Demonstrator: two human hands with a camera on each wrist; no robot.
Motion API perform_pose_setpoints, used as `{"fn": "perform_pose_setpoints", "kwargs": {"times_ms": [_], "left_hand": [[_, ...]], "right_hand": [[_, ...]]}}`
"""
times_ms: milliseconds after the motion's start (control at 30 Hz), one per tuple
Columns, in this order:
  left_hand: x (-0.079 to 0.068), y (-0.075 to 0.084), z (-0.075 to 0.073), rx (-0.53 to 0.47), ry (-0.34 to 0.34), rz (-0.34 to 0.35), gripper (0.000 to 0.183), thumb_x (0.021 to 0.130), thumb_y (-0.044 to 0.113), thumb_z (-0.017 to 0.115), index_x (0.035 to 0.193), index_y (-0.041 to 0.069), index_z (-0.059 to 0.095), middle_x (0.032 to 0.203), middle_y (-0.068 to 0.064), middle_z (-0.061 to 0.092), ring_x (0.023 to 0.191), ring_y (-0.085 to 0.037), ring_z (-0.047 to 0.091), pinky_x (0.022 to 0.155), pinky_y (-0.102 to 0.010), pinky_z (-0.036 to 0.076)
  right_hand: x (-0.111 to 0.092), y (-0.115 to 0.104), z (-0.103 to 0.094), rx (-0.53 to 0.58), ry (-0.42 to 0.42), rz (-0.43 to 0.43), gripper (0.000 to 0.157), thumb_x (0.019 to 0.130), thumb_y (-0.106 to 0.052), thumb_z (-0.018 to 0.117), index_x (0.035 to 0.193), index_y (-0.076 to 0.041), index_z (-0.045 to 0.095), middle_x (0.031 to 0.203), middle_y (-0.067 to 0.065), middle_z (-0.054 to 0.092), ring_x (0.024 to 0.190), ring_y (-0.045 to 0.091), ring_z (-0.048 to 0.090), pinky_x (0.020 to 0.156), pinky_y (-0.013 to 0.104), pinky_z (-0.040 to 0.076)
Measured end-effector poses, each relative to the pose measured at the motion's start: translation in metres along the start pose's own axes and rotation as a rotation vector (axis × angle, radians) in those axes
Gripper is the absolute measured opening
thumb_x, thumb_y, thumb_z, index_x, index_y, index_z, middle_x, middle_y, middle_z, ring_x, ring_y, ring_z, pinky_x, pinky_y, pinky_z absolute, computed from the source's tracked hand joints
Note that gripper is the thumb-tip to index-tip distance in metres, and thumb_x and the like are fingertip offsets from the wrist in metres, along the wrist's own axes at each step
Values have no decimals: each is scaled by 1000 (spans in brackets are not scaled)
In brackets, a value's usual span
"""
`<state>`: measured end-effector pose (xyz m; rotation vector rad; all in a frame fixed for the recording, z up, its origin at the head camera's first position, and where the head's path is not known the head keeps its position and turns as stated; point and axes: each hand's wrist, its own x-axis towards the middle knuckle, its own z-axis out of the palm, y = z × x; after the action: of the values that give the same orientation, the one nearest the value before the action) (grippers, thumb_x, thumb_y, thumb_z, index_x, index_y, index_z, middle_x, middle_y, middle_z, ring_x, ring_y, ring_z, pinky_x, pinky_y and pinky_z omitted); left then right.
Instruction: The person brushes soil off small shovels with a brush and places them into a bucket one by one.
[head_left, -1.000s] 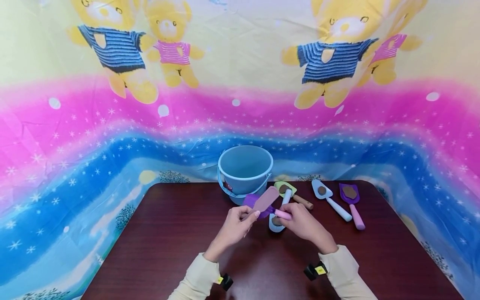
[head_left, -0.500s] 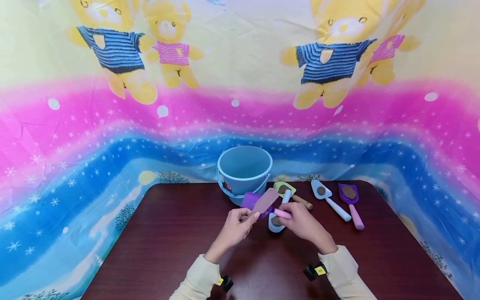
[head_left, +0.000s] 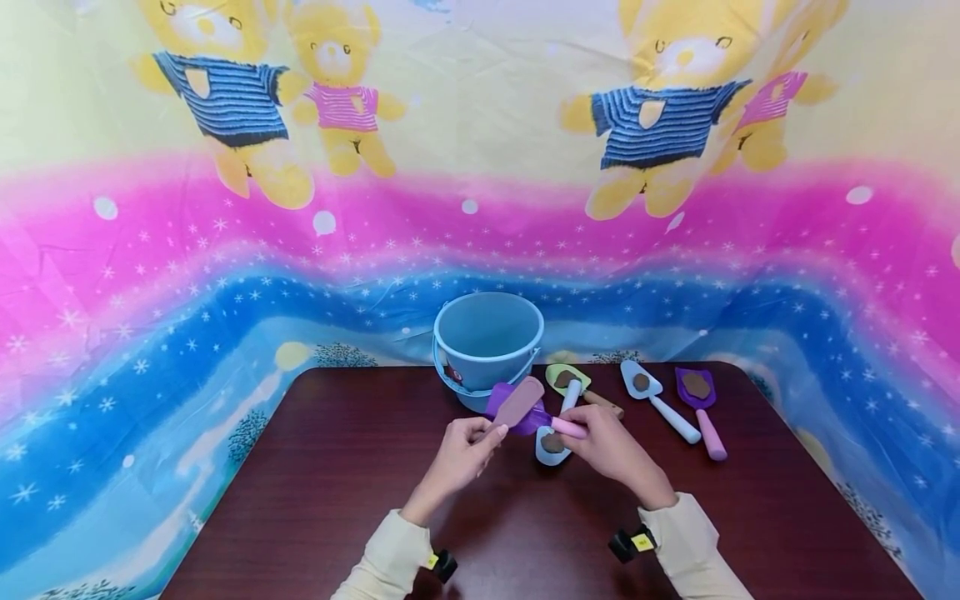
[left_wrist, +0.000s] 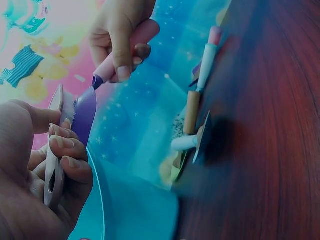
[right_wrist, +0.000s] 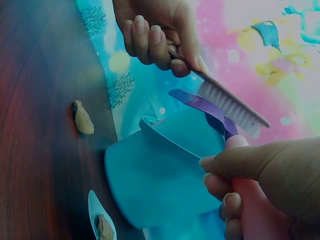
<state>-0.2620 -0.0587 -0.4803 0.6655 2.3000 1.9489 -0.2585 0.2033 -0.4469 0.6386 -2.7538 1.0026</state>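
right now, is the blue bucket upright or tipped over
Upright: in the head view, the bucket stands on the table, open end up.

A hand could sweep over the left stretch of the tabletop [head_left: 352, 450] or dip from above into the blue bucket [head_left: 491, 369] (its mouth faces up, wide open), but at its front right the brush [head_left: 520, 404] in the left hand [head_left: 459, 452] and the purple shovel [head_left: 537, 418] in the right hand [head_left: 609, 443] bar the way. Beside the right hand, a light-blue shovel [head_left: 572, 393] blocks the wood, its handle over the green shovel [head_left: 602, 406]; farther right, slim gaps separate the second light-blue shovel [head_left: 675, 419] from its neighbours, the green one and another purple shovel [head_left: 711, 435].
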Motion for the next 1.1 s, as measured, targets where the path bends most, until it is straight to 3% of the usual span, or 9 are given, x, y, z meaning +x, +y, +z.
{"fn": "perform_pose_setpoints", "kwargs": {"times_ms": [100,200,267,333,467,600,767,933,1100], "left_hand": [[-2,-2,-3,9,-1,-6,32,102,32,64,88,3,66,57,-3,48,44,-9,41,42,-23,34],[-4,-5,-7,22,5,-13,32,102,32,63,88,4,66,57,-3,49,44,-9,41,42,-22,34],[-5,-7,-9,27,12,-17,32,102,32,64,87,4,66,57,-2,49,43,-9,41,42,-22,34],[-5,-8,-12,31,19,-21,33,102,33,64,87,4,65,57,-2,48,43,-8,41,41,-21,34],[-7,-10,-17,37,23,-27,32,102,33,63,88,4,64,57,-3,48,43,-9,41,41,-22,34],[-8,-13,-22,46,27,-29,31,102,31,63,89,4,63,57,-4,46,43,-9,40,41,-22,33],[-8,-13,-26,34,49,-34,29,102,26,64,89,0,62,55,-4,44,41,-9,38,40,-22,30],[-10,-12,-28,30,60,-48,24,102,25,64,90,3,63,54,-3,44,41,-10,37,40,-22,30],[-11,-11,-27,23,23,-44,30,102,29,64,91,2,62,56,-4,44,42,-8,38,41,-21,30]], "right_hand": [[-1,1,0,7,9,-3,9,88,-6,79,96,-9,78,76,-10,67,86,19,58,86,51,43],[-2,2,1,17,17,-6,10,87,-5,79,97,-8,79,78,-9,68,103,35,62,95,65,39],[-3,2,0,9,28,-11,11,87,-5,79,98,-7,79,78,-9,69,119,48,56,99,77,30],[-3,3,0,8,40,-13,12,87,-4,79,98,-8,79,78,-8,69,125,52,52,99,81,24],[-3,3,0,-6,72,-20,13,85,-6,81,97,-9,80,86,-4,67,102,31,59,92,62,37],[-4,5,-1,-14,103,-35,13,84,-7,82,96,-11,81,91,0,61,84,14,53,82,44,38],[-5,9,-2,26,110,-64,10,84,-6,82,93,-11,81,88,2,57,79,17,52,71,31,46],[-5,12,-3,38,130,-88,10,84,-6,82,93,-10,81,98,8,67,98,29,61,72,28,52],[-5,12,-1,36,115,-79,10,83,-6,83,93,-9,81,89,0,58,82,17,54,72,30,47]]}}
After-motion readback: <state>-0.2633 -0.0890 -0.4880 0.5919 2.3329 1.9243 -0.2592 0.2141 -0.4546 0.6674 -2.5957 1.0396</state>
